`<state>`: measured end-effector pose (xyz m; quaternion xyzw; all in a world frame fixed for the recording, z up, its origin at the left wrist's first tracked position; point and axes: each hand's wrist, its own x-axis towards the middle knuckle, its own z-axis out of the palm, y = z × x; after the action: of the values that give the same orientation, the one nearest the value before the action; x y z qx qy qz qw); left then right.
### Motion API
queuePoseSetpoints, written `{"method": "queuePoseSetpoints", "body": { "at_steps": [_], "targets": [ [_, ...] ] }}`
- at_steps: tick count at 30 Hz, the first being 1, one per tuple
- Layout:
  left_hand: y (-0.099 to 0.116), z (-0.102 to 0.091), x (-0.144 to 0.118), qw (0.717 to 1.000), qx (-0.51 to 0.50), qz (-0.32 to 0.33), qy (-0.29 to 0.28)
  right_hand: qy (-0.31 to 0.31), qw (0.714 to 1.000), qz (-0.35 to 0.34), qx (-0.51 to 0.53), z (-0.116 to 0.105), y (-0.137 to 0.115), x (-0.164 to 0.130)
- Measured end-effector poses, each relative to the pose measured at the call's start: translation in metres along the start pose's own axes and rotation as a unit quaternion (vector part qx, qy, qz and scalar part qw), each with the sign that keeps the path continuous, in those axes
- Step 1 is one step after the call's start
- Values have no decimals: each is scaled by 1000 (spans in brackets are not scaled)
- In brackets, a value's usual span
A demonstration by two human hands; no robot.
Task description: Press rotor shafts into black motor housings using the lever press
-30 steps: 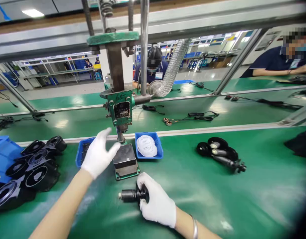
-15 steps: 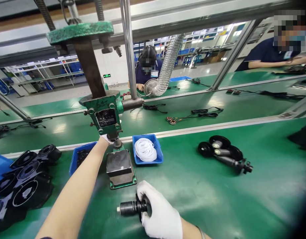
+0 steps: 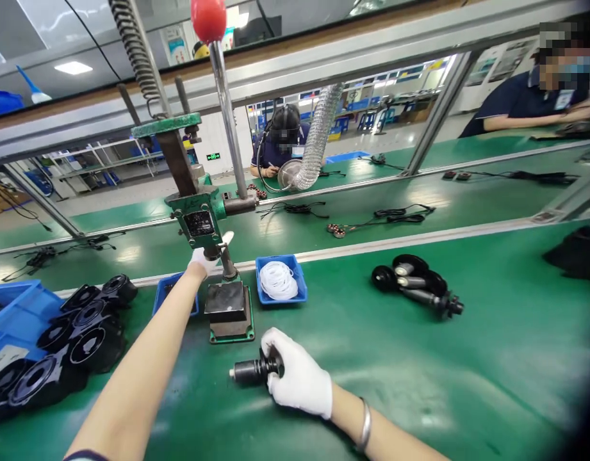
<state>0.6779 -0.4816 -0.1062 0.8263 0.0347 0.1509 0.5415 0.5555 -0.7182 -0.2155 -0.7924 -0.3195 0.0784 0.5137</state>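
The short black cylindrical part with a pale tip (image 3: 250,371) is lying on the green bench mat (image 3: 419,384), long axis running left to right, pale tip pointing left. The right hand (image 3: 297,378), in a white glove, is closing its fingers around the part's right end, so this hand is the nearer one. The left hand (image 3: 204,258), also gloved, is reaching far to the ram of the green hand press (image 3: 201,221); whether its fingers are gripping cannot be told. The press's dark base block (image 3: 227,310) is sitting just beyond the part, between both hands. A blue tray of white rings (image 3: 280,282) is standing right of the block, black wheeled parts (image 3: 414,285) farther right, black round housings (image 3: 68,333) far left.
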Motion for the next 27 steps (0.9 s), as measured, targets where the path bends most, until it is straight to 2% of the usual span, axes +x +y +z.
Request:
{"method": "queuePoseSetpoints", "body": {
  "at_steps": [2, 4, 7, 11, 18, 25, 27],
  "targets": [
    [-2, -11, -28, 992, 103, 21, -73, -1, 1000, 9, 5, -2, -1, 1],
    [-10, -17, -54, 967, 192, 52, -156, -6, 1000, 21, 9, -4, -3, 2],
    [-29, -15, -76, 927, 286, 107, -216, -12, 999, 35, 14, -6, -5, 3],
    [-45, -6, -77, 898, 349, 150, -223, -13, 999, 42, 15, -6, -7, 4],
    [-44, -5, -71, 878, 374, 180, -237, -19, 998, 57, 8, -7, -9, 5],
    [-43, -7, -78, 886, 370, 162, -229, -26, 997, 66, 7, -8, -11, 6],
    [-39, -11, -74, 924, 309, 124, -189, -26, 997, 67, 7, -8, -10, 6]
  ]
}}
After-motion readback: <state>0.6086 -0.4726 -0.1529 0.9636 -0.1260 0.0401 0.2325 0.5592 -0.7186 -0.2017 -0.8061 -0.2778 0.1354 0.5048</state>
